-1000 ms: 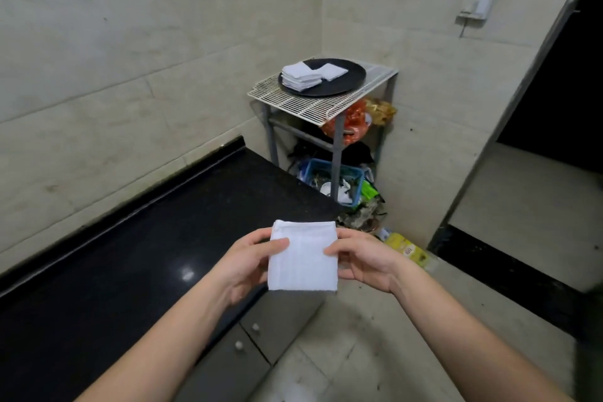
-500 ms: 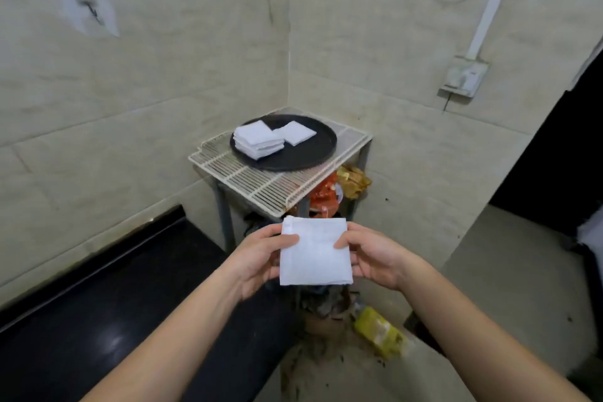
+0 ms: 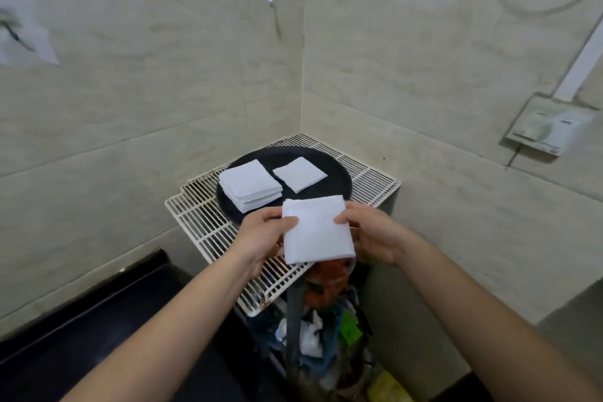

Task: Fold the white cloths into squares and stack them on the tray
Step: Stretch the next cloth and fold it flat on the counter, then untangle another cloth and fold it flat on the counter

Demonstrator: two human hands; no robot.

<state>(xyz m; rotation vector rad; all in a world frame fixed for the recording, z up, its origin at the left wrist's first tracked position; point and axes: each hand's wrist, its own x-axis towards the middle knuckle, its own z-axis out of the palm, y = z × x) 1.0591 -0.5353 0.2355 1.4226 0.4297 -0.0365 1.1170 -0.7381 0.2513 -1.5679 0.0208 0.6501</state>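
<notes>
Three lots of white cloth in view, all at or on the tray [image 3: 337, 184].

- Lot 1: a stack [image 3: 249, 184] of folded squares on the left half of the tray. Several layers show at its near edge; an exact count cannot be read.
- Lot 2: a single square [image 3: 299, 174] lying flat on the tray, just right of the stack and apart from it, nearer the tray's far rim.
- Lot 3: the held cloth [image 3: 318, 230], folded to a rough square, in the air at the tray's near rim and overlapping that rim in this view. It touches neither pile.

Grip: the left hand [image 3: 264, 235] pinches the left edge of the held cloth and the right hand [image 3: 372, 232] pinches the right edge. Both have the thumb on top and the fingers underneath. Both grips are narrow and closed on fabric.

The tray sits on a wire rack [image 3: 208, 232] in the wall corner. The black counter [image 3: 98, 336] lies below and to the near left of the tray, and no cloth shows on the part in frame.

Progress, as a judgement: folding of this piece looks finished and placement is not yet done. Laying it on the single square would begin a second pile; putting it on the stack is the other option. Whether unfolded cloths remain out of frame cannot be told, so the fraction complete is unknown. On the tray itself the work looks well advanced.
</notes>
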